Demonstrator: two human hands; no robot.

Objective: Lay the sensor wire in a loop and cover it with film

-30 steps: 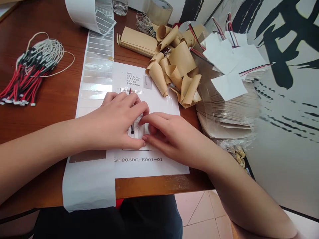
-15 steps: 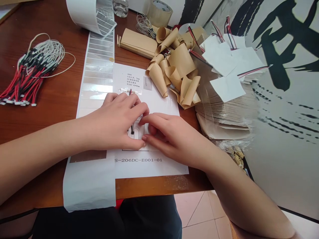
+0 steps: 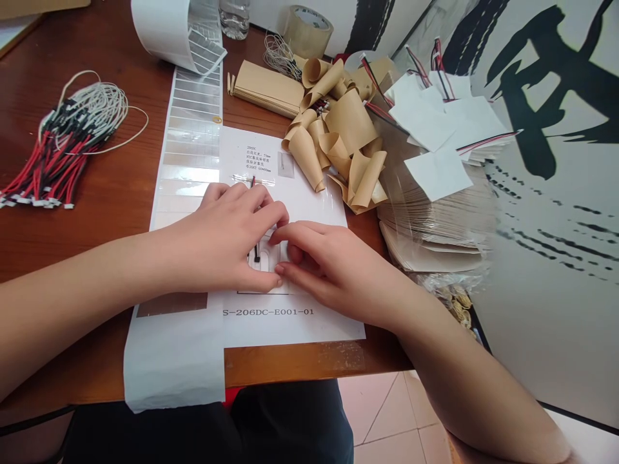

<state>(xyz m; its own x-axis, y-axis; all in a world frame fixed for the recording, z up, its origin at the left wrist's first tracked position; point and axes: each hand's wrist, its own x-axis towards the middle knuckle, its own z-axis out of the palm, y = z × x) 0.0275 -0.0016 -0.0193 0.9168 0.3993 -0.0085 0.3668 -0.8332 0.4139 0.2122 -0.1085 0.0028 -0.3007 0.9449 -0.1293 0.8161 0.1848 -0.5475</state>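
My left hand (image 3: pixel 225 235) and my right hand (image 3: pixel 329 267) meet over a small white patch (image 3: pixel 265 256) with a thin black wire (image 3: pixel 256 251) on it. Fingers of both hands press on or around the patch, hiding most of it. A red wire end (image 3: pixel 253 182) shows beyond my left fingers. Under the hands lies a printed white sheet (image 3: pixel 285 325) marked S-206DC-E001-01, taped to the wooden table (image 3: pixel 62 258). A strip of clear labels on white backing (image 3: pixel 191 148) runs along its left side.
A bundle of red, black and white wires (image 3: pixel 65 154) lies at left. Curled brown paper (image 3: pixel 333 132) sits ahead, beside clear bags (image 3: pixel 430 219) stacked at right under white wired squares (image 3: pixel 447 122). A tape roll (image 3: pixel 307 31) and a water bottle (image 3: pixel 235 19) stand at the back.
The whole view has drifted slightly as my head moved. Both hands keep the same position on the white patch.
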